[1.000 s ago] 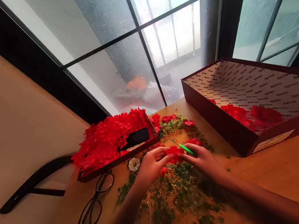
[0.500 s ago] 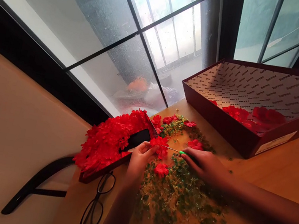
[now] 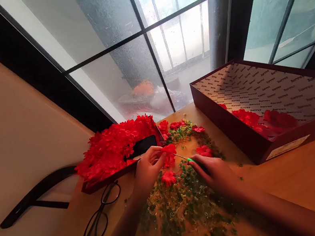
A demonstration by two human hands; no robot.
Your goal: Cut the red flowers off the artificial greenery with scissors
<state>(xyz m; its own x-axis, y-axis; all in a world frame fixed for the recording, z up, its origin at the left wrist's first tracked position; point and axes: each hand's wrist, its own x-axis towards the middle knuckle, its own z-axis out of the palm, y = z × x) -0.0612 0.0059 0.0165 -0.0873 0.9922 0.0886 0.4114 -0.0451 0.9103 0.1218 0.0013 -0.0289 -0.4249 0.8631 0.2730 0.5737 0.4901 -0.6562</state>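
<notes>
Pale wood counter (image 3: 296, 175) fills my feed. The maroon box (image 3: 227, 134) holds only a few red blooms (image 3: 247, 117), while a far bigger heap of red blooms (image 3: 112, 150) sits in the shallow tray (image 3: 110, 177). Green sprigs (image 3: 187, 204) sprawl between. The left hand (image 3: 148, 169) pinches a red fabric flower (image 3: 169, 149); the right hand (image 3: 214, 175) grips a green-handled needle (image 3: 194, 161), its tip at that flower.
</notes>
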